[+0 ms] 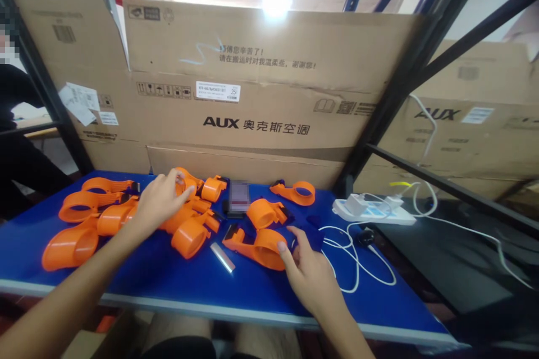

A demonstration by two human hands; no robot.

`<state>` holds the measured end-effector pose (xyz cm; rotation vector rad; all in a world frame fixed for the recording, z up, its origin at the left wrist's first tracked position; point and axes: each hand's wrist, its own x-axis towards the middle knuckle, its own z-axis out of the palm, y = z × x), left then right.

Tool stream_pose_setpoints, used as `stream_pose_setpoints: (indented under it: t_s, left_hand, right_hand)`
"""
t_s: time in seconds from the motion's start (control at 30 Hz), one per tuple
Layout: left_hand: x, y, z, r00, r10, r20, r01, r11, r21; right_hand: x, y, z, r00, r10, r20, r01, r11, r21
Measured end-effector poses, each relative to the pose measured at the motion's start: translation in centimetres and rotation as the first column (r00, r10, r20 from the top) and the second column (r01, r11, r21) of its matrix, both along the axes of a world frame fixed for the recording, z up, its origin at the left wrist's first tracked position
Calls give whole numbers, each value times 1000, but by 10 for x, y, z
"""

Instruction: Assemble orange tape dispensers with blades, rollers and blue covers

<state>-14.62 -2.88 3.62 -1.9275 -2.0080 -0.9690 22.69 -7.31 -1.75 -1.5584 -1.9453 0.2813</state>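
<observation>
My left hand (162,196) reaches into a cluster of orange plastic tape dispensers, its thumb and curled fingers around one tape dispenser (190,179) at the back. How firmly it grips is partly hidden. My right hand (309,272) is at the right, thumb and forefinger apart, beside the ring of another orange tape dispenser (269,249). The thumb tip appears to touch that ring. Behind it sits one more dispenser (261,213), and another (301,193) lies farther back. A small silvery strip (222,258) lies between my hands.
Several more orange dispensers (69,249) crowd the left of the blue tabletop (147,286). A phone-like device (239,197) stands near the back. Cardboard (261,95) walls off the rear. At the right are a white power strip (373,210), loose white cables (357,269) and a black frame post (379,90).
</observation>
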Motion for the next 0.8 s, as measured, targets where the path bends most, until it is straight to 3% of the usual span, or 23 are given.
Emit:
stream_pose_setpoints:
  t_s: [0.1, 0.23, 0.43, 0.5, 0.57, 0.7, 0.73, 0.8]
  left_hand:
    - [-12, 18, -10, 998, -37, 51, 41, 996, -81]
    - [-10, 17, -18, 996, -74, 54, 77, 995, -57]
    - [0, -7, 5, 994, -42, 99, 27, 989, 147]
    - [11, -20, 7, 988, -106, 109, 78, 969, 233]
    - [27, -35, 2, 971, -229, 73, 188, 912, 366]
    - [65, -65, -30, 915, -401, -44, 387, 842, 375]
    - [75, -72, -39, 858, -503, -105, 500, 772, 393]
    - [91, -81, -58, 706, -687, -173, 702, 647, 297]
  right_hand:
    - [6, -3, 3, 1000, 9, -17, -8, 1000, 28]
    - [8, -7, 1, 998, 60, -9, -59, 996, 61]
    - [4, -9, 0, 988, 118, -98, -106, 987, 124]
    - [2, -11, 2, 978, 138, -160, -112, 981, 160]
    - [-5, -16, 4, 946, 201, -254, -158, 971, 180]
    - [-28, -34, 10, 767, 346, -540, -377, 924, 57]
    - [-35, -38, 11, 700, 351, -623, -442, 897, 8]
    - [-47, -47, 14, 580, 313, -752, -560, 824, -88]
